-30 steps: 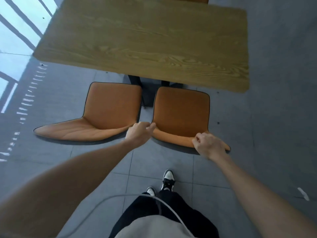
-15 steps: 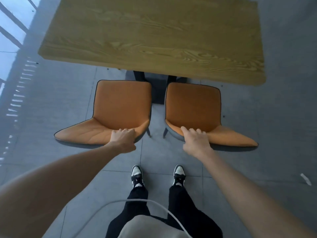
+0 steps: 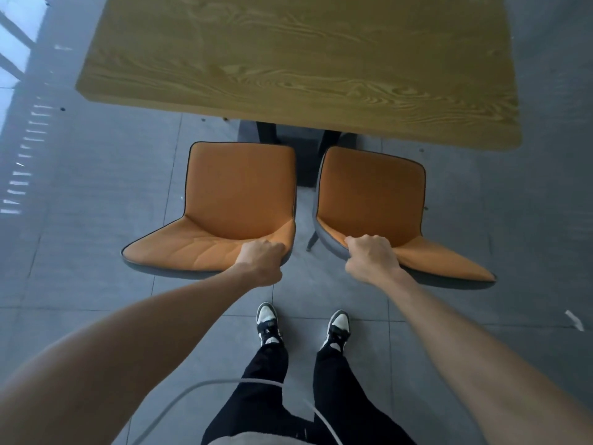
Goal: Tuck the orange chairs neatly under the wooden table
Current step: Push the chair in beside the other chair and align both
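Note:
Two orange chairs stand side by side in front of the wooden table (image 3: 298,69), seats pointing at it and backrests toward me. My left hand (image 3: 261,260) grips the top edge of the left orange chair (image 3: 240,187) at its right corner. My right hand (image 3: 370,256) is closed over the backrest of the right orange chair (image 3: 372,191) at its left corner. Both seats lie wholly outside the table's near edge. A narrow gap separates the two chairs.
Dark table legs (image 3: 266,131) show between the seats under the tabletop. My feet in black-and-white shoes (image 3: 268,324) stand on grey floor tiles (image 3: 96,194) just behind the chairs. A window wall (image 3: 16,24) is at the far left. A white cable (image 3: 192,388) hangs by my legs.
My left hand shifted from the gap between the chairs onto the left chair's backrest, and my right hand moved to the right chair's left corner. Both hands closed into grips; my feet stepped apart.

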Action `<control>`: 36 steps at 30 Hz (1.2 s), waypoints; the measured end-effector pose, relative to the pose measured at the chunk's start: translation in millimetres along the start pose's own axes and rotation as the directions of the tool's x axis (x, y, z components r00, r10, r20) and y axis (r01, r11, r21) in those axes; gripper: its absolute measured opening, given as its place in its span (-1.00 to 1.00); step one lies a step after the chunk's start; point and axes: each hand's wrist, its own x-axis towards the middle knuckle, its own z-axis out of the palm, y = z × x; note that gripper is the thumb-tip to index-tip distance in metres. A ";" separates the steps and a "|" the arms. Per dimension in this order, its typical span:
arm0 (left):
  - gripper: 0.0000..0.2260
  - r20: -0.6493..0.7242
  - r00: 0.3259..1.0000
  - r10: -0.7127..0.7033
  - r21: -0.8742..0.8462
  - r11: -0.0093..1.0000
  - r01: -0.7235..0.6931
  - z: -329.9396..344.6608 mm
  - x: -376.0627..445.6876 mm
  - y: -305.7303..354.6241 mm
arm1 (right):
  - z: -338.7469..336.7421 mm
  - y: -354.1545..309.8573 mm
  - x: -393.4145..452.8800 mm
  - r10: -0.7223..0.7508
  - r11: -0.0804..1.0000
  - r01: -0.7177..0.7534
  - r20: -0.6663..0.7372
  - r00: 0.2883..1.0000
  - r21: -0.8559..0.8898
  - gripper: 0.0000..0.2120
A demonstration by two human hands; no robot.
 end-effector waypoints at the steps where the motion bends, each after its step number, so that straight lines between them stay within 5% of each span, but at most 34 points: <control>1: -0.79 -0.004 1.000 0.009 0.003 1.000 -0.009 1.6 -1.5 -2.2 | 0.7 -3.3 0.9 -0.010 1.000 0.010 0.001 1.000 0.003 -0.87; 14: -0.81 0.012 0.995 0.101 0.041 0.994 -0.101 5.5 -10.9 -26.7 | 6.6 -44.5 1.0 -0.229 0.974 0.229 -0.010 0.973 -0.001 -0.84; 36: -0.81 -0.016 0.992 0.123 -0.002 0.992 -0.123 -1.4 -4.6 -21.1 | -6.7 -42.7 10.4 -0.181 0.984 0.180 -0.050 0.982 -0.013 -0.87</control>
